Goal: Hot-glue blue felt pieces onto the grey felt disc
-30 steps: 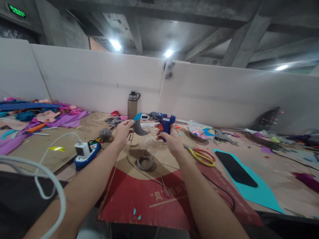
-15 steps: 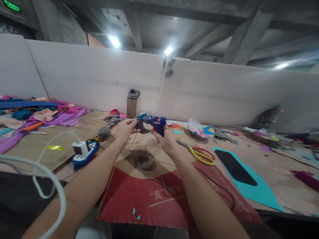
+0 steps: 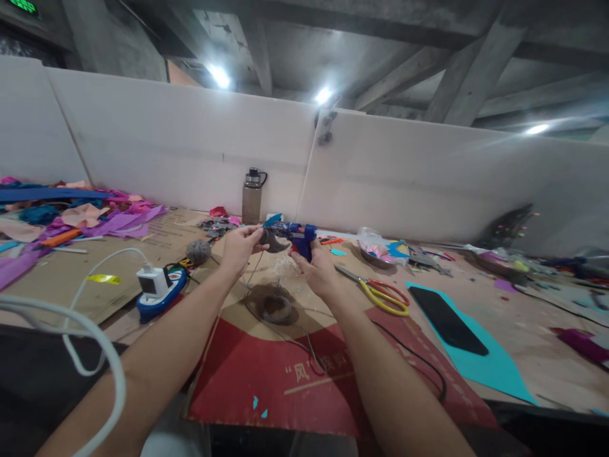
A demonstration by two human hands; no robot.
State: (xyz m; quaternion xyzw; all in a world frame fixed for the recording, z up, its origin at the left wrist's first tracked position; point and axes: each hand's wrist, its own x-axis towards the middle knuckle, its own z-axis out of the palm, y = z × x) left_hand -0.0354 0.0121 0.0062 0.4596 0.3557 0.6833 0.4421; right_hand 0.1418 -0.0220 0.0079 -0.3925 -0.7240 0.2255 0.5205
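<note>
My right hand (image 3: 314, 263) is wrapped round the handle of a blue hot glue gun (image 3: 301, 236), whose nozzle end points left. In my left hand (image 3: 241, 249) a curved dark grey piece (image 3: 275, 242) is pinched between thumb and fingers, with a small blue piece (image 3: 273, 220) at its top. The glue gun's front end is close to these pieces; I cannot tell whether it touches them. A thin cord hangs below my left hand towards a loose coil of grey cord (image 3: 276, 309) on the red and tan cardboard (image 3: 266, 381).
Scissors (image 3: 380, 297) with red and yellow handles and a black phone (image 3: 447, 317) on turquoise sheet lie right. A bottle (image 3: 252, 197) stands behind. Left are a blue power strip (image 3: 162, 295) with a white charger, a grey yarn ball (image 3: 198, 252) and colourful scraps (image 3: 85, 216).
Both hands stay nearly in place, still holding the glue gun and the grey piece. The camera view has shifted very slightly.
</note>
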